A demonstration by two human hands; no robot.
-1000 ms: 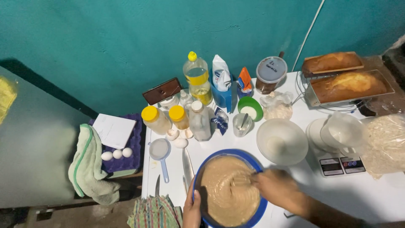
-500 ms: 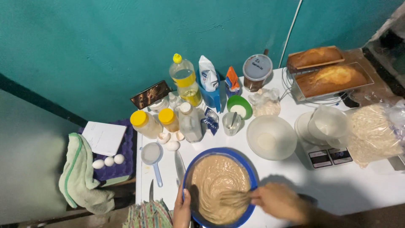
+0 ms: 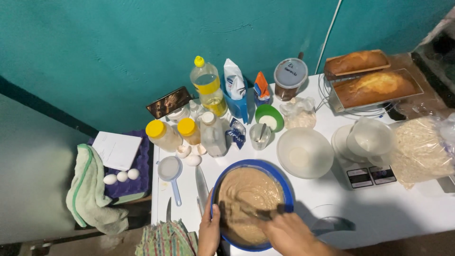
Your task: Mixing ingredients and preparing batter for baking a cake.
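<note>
Blue-white pouch [image 3: 233,78] behind yellow-capped oil bottle [image 3: 207,86].

Both hands are seen at the bottom edge of the head view. The left hand [image 3: 209,233] is set upright, fingers pointed up, thumb spread out to the right, palm pressed in a steadying grip. The right hand [image 3: 288,233] is brought in from the lower right, forearm cut off by the frame, fingers curled shut in a grip, knuckles turned up, slightly blurred.
</note>
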